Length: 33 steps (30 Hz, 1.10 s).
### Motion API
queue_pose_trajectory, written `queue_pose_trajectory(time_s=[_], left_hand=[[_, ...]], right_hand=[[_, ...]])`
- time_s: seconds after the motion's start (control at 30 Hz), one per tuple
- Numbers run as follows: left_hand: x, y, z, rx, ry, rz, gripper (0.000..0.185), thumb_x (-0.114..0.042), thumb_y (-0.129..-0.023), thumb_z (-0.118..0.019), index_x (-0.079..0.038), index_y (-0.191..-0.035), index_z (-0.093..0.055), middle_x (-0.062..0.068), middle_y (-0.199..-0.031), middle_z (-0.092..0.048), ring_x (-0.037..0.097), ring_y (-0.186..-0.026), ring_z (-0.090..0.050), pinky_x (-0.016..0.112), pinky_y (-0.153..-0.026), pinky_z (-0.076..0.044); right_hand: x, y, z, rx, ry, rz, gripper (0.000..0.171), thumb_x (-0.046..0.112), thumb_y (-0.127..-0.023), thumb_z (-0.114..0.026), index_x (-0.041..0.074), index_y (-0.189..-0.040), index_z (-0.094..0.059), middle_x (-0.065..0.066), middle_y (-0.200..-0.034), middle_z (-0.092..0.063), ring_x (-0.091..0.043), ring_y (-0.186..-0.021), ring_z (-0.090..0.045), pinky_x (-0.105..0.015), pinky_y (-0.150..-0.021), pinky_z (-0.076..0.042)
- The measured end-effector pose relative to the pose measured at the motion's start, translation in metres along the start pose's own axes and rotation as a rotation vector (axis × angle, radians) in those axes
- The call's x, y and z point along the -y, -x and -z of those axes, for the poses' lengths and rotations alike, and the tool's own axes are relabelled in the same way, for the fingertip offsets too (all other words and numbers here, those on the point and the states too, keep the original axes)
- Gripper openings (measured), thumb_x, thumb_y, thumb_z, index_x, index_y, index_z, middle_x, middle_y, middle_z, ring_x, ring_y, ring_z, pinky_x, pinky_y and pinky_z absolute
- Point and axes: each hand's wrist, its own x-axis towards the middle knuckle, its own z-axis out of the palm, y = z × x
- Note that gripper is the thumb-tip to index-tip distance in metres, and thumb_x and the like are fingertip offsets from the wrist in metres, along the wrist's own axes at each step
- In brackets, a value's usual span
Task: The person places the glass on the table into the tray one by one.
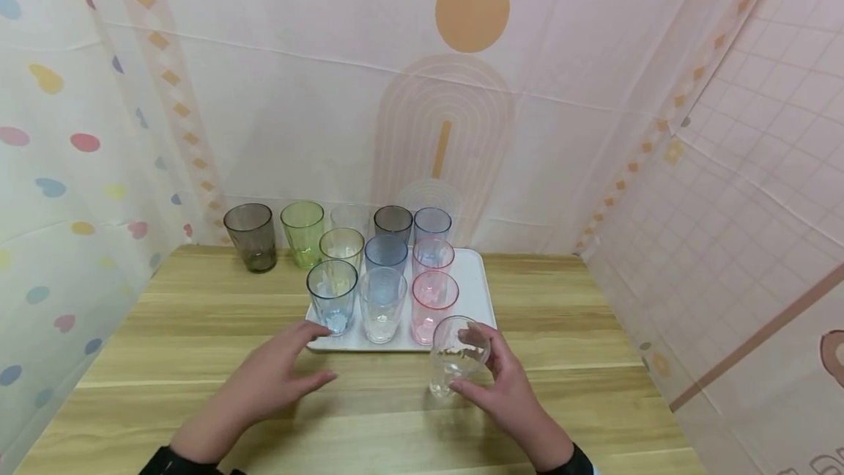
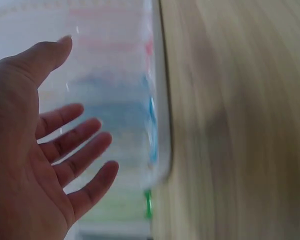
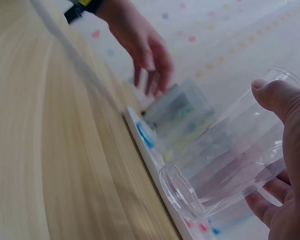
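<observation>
Clear plastic fills the right hand [image 1: 511, 380], whose thumb and fingers curl round a colourless tumbler [image 1: 456, 354] held just above the wooden table [image 1: 198, 358], beside the near right corner of the white tray [image 1: 476, 277]. To handle it well, I judge the grip should stay low and the tumbler upright, clear of the pink tumbler [image 1: 431, 305]. Fingers of the left hand [image 1: 277, 376] are spread and empty at the tray's near edge, below the blue tumbler [image 1: 332, 295]; no writing is readable.

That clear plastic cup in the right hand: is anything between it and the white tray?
Nothing visible. The right hand holds the clear plastic cup just off the white tray near corner, beside the pink cup.
</observation>
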Motion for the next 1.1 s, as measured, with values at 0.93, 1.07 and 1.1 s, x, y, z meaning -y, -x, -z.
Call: queue_pose_trajectory(time_s=[0.93, 1.07, 1.1], left_hand=[[0.055, 0.026, 0.014, -0.001, -0.255, 0.172, 0.111, -0.064, -0.092, -0.083, 0.011, -0.162, -0.041, 0.040, -0.166, -0.038, 0.062, -0.151, -0.037, 0.081, -0.116, -0.035], [0.055, 0.027, 0.015, 0.015, -0.228, 0.178, 0.110, -0.064, -0.093, -0.082, 0.011, -0.161, -0.041, 0.040, -0.166, -0.037, 0.062, -0.152, -0.035, 0.081, -0.117, -0.032], [0.055, 0.027, 0.015, 0.019, -0.219, 0.181, 0.109, -0.063, -0.093, -0.082, 0.011, -0.161, -0.041, 0.040, -0.167, -0.036, 0.063, -0.152, -0.034, 0.081, -0.118, -0.032]], right_hand=[[-0.057, -0.121, 0.066, -0.230, 0.043, -0.091, 0.077, 0.003, -0.096, -0.086, 0.000, -0.161, -0.044, -0.024, -0.155, -0.057, -0.034, -0.148, -0.051, -0.053, -0.126, -0.040], [-0.071, -0.158, 0.065, -0.212, 0.087, -0.092, 0.073, 0.013, -0.099, -0.086, -0.001, -0.156, -0.043, -0.023, -0.155, -0.054, -0.035, -0.149, -0.049, -0.056, -0.127, -0.038], [-0.074, -0.165, 0.065, -0.207, 0.104, -0.098, 0.071, 0.015, -0.100, -0.085, -0.001, -0.154, -0.043, -0.023, -0.154, -0.054, -0.036, -0.148, -0.049, -0.056, -0.127, -0.038]])
